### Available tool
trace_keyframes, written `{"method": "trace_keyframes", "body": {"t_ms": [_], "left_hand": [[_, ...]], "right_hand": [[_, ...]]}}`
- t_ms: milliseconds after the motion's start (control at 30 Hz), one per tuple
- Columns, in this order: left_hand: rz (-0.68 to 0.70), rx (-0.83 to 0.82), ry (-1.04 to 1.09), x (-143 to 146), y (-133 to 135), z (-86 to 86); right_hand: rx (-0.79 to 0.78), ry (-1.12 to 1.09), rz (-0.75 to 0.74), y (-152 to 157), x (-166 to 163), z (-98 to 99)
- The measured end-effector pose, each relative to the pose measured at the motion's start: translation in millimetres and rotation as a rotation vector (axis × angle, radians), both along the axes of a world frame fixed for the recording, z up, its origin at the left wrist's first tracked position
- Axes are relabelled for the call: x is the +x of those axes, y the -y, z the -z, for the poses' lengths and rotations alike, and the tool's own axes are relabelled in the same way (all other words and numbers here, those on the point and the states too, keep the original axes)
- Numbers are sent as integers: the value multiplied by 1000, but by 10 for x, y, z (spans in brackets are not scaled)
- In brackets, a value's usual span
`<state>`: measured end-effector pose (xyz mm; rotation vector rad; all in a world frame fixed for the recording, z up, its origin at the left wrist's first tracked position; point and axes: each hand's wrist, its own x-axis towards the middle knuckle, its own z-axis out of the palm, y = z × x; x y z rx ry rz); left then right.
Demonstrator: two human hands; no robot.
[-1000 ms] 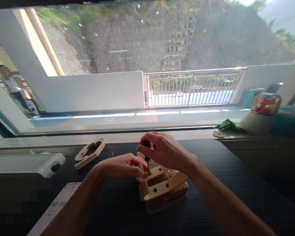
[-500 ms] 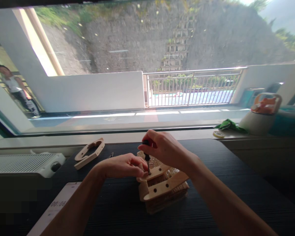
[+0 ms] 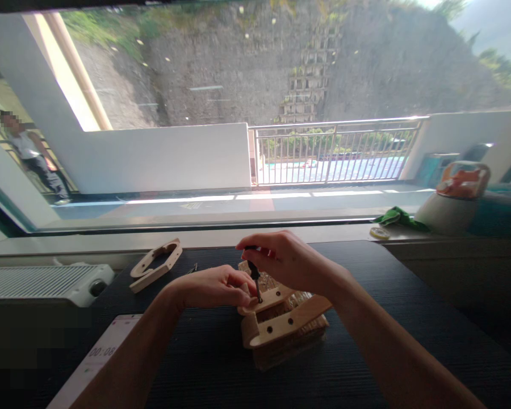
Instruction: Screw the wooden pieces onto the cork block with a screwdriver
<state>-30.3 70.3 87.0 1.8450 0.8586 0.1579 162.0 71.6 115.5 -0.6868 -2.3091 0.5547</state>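
My right hand is closed round the black handle of a screwdriver. The shaft points down and its tip meets a dark hole in a pale wooden frame, which has several such holes along its two bars. My left hand pinches the near left end of the rear bar, fingertips beside the screwdriver tip; its thumb partly covers the wood there. Beneath the frame lies a brown, shiny bundle that looks wrapped in clear plastic. My right forearm hides the frame's far right end.
A second wooden frame and small dark metal pieces lie on the black table. A phone showing a timer is at the left. On the sill are a green cloth, a tape roll and a white container. Outside stands a person.
The screwdriver handle has tilted slightly left, and my right hand has turned and lowered a little with it. My left hand keeps its place on the wooden frame.
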Motion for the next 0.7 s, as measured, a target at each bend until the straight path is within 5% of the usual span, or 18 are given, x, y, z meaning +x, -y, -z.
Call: {"method": "trace_keyframes", "body": {"t_ms": [333, 700], "left_hand": [[8, 15, 0, -24, -16, 22], [-11, 53, -33, -5, 5, -11]], "right_hand": [[122, 12, 83, -40, -53, 54], [-98, 3, -90, -62, 76, 6]]}}
